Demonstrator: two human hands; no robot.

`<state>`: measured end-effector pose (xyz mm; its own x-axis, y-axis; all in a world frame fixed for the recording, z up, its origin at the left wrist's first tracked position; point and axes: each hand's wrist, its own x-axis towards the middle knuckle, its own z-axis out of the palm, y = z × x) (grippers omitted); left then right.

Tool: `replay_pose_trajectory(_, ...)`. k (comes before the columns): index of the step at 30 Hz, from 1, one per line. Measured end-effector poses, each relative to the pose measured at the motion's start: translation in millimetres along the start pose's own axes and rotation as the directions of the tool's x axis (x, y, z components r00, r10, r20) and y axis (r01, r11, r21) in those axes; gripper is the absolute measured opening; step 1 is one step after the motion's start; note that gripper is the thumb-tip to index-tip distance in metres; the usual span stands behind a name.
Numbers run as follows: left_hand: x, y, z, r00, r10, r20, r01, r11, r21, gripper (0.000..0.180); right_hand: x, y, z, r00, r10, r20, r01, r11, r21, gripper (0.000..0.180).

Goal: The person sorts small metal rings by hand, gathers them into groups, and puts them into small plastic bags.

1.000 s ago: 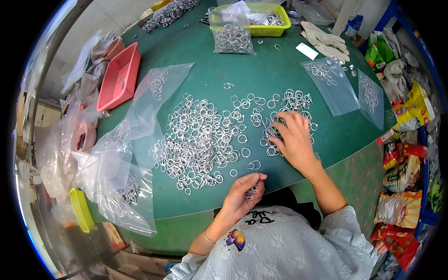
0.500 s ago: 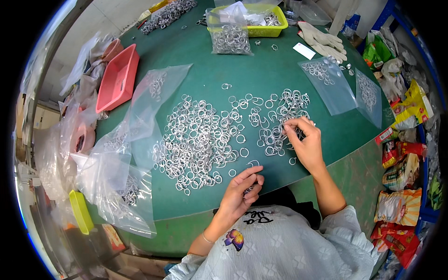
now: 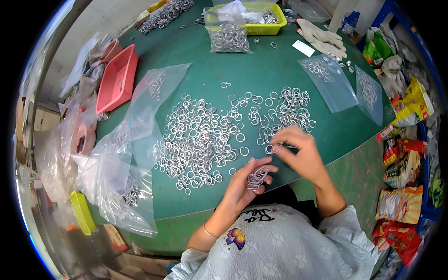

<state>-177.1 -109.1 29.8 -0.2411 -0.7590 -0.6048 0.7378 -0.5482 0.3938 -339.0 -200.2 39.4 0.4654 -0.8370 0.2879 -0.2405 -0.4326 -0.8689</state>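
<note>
In my left hand [image 3: 245, 184], curled palm-up near the table's front edge, lies a small bunch of silvery metal rings [image 3: 256, 179]. To its right, my right hand [image 3: 298, 151] is over the near edge of the smaller ring pile [image 3: 293, 105]. Its thumb and fingertips come together beside a ring [image 3: 269, 149]; blur hides whether they hold one. Left of both hands spreads a larger pile of the same rings [image 3: 200, 144], loose on the green table [image 3: 196, 84].
Clear plastic bags with rings lie at left [image 3: 156, 88] and right [image 3: 326, 84]. A red tray [image 3: 116, 79] is at the far left. At the back stand a filled bag [image 3: 229, 39] and a yellow basket [image 3: 266, 29]; gloves [image 3: 322, 39] lie right of them.
My right hand has moved nearer to me and slightly left, away from the pile's middle. My left hand has turned and opened up somewhat, showing the rings in it.
</note>
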Motion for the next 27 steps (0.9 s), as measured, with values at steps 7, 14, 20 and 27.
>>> replay_pose_trajectory(7, 8.4, -17.1, -25.6, 0.972, 0.031, 0.234, -0.024, 0.999, -0.035, 0.03, -2.0, 18.1, -17.8, 0.995, -0.072, -0.066, 0.031, 0.871, -0.491, 0.013)
replay_pose_trajectory(14, 2.1, -17.3, -23.9, 0.986, 0.096, 0.134, -0.109, 0.989, 0.097, 0.044, 2.3, 14.1, -1.3, 0.992, -0.126, -0.026, 0.103, 0.899, -0.425, 0.01)
replay_pose_trajectory(20, 2.9, -10.4, -2.5, 1.0, 0.014, 0.025, -0.01, 0.989, -0.15, 0.043, 2.5, 15.2, -1.7, 0.993, -0.042, 0.106, 0.058, 0.986, -0.156, 0.015)
replay_pose_trajectory(27, 0.2, -14.9, -17.0, 0.986, 0.048, 0.157, -0.035, 0.996, -0.087, 0.024, 18.7, 44.3, 2.6, 0.985, -0.172, 0.016, 0.142, 0.754, -0.641, 0.012)
